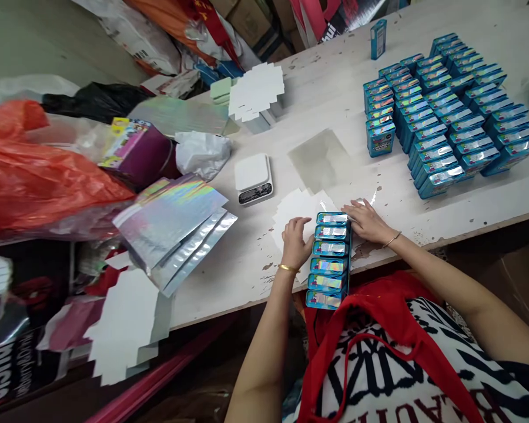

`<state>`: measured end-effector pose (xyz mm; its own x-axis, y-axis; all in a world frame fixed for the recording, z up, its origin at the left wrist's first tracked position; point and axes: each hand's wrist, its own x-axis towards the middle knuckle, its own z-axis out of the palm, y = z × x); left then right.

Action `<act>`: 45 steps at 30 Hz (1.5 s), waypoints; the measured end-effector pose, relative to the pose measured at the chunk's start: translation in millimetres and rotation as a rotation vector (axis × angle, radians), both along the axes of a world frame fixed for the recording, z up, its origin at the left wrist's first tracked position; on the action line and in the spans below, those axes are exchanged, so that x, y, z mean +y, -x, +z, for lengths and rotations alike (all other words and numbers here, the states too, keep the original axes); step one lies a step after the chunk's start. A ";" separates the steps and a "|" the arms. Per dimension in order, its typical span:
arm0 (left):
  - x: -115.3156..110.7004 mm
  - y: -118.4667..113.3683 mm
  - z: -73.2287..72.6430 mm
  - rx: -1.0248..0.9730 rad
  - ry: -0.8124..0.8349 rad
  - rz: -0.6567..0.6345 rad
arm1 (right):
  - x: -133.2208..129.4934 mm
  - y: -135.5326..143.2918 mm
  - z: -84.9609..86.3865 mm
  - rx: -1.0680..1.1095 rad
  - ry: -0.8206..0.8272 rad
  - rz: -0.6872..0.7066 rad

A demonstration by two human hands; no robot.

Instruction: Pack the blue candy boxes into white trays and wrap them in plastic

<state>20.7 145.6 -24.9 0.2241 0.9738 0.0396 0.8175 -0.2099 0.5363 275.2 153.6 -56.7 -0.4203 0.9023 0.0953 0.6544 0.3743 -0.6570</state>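
Just in front of my body, a row of several blue boxes (328,266) with shiny tops runs towards the table's front edge. My left hand (296,242) is at the row's left side, its fingers bent and apart, holding nothing. On the right of the far end rests my right hand (367,220), fingers spread, palm down, beside the boxes. Under and behind the row lie white cut-out cards (293,208). Whether my right fingertips touch the end box is hard to tell.
Many more blue boxes (449,111) stand at the right, with one box (378,40) apart at the back. A white scale (254,179), a clear sheet (321,158) and a white card stack (258,97) are beyond my hands. Silver pouches (176,226) lie left.
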 end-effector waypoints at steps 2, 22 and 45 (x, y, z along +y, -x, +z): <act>13.6 -9.2 -6.6 0.137 -0.035 -0.043 | -6.3 -1.8 1.1 -0.023 -0.087 -0.097; 56.3 -15.8 16.6 0.079 -0.162 -0.207 | -17.4 21.2 46.8 -0.149 -0.286 -0.346; 37.3 4.0 25.7 0.045 -0.050 -0.219 | -33.8 33.0 61.6 -0.268 -0.406 -0.144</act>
<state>16.7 183.0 0.8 0.4325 0.8988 0.0714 0.7725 -0.4102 0.4848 242.2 119.8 4.9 -0.3520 0.8655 0.3564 0.8438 0.4582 -0.2794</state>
